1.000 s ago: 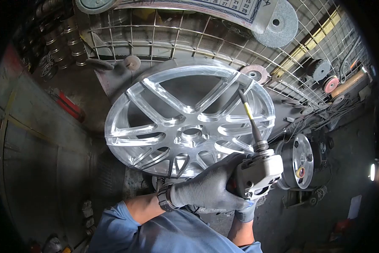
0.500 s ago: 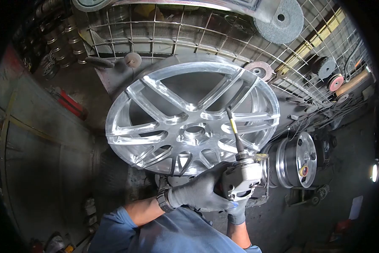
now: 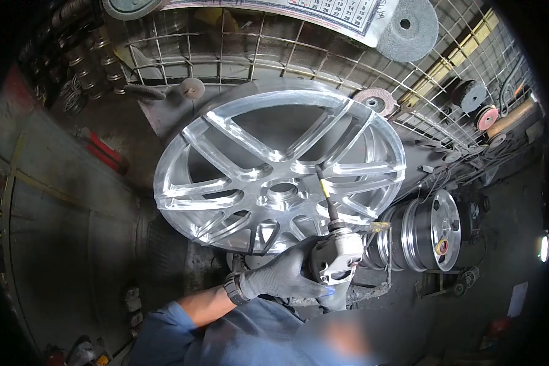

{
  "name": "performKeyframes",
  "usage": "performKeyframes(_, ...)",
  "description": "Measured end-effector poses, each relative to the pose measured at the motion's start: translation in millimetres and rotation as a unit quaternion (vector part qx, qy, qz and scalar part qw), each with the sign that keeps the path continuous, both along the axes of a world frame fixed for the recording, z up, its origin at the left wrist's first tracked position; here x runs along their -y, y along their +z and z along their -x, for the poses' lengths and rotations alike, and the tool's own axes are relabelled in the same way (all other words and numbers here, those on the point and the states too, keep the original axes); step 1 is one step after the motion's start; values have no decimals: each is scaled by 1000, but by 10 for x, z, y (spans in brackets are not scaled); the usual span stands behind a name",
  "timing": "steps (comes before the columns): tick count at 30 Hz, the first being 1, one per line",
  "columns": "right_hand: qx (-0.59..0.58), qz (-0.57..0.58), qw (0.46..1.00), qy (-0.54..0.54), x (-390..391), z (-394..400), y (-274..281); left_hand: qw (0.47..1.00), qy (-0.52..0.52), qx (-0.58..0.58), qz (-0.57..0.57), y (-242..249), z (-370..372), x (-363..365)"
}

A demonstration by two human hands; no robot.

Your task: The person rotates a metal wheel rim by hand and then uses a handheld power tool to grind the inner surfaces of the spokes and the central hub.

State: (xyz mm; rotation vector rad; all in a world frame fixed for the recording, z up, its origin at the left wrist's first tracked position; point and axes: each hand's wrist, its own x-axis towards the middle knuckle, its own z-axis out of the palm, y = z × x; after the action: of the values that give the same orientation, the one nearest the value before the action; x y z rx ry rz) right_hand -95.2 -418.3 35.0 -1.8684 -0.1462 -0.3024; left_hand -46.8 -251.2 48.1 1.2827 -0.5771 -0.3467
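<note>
A bare silver alloy wheel rim (image 3: 280, 168) with split spokes lies face up in the middle of the head view. My left hand (image 3: 285, 277), in a grey glove with a watch at the wrist, grips the side of a power grinder (image 3: 335, 261). From the grinder's head a long thin shaft (image 3: 327, 194) with a yellow band reaches over the rim, its dark tip right at a spoke opening right of the hub. My right hand (image 3: 333, 297), also gloved, is wrapped round the grinder's rear body and is partly hidden behind it.
Behind the rim stands a wire mesh (image 3: 274, 49) carrying a grey abrasive disc (image 3: 408, 36) and a calendar (image 3: 335, 13). A flap disc (image 3: 374, 102) sits near the rim's edge. Further wheels (image 3: 418, 235) stand at right, below tangled cables (image 3: 469, 161). Something red (image 3: 103, 151) lies at left.
The grinder and both hands have shifted a little left, and the shaft's tip has moved left and slightly down along the spoke opening. More of the calendar shows at the top.
</note>
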Motion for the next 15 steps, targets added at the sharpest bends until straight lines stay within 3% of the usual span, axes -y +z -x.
performKeyframes(5,-2,5,1000,7,90,40,-9,1000,-7,8,-27,84,-6,10)
performKeyframes(7,9,-48,999,-1,102,78,27,999,-33,-13,-18,126,-20,33)
performKeyframes(15,17,-59,998,-12,237,59,188,998,-31,43,19,613,-100,-1)
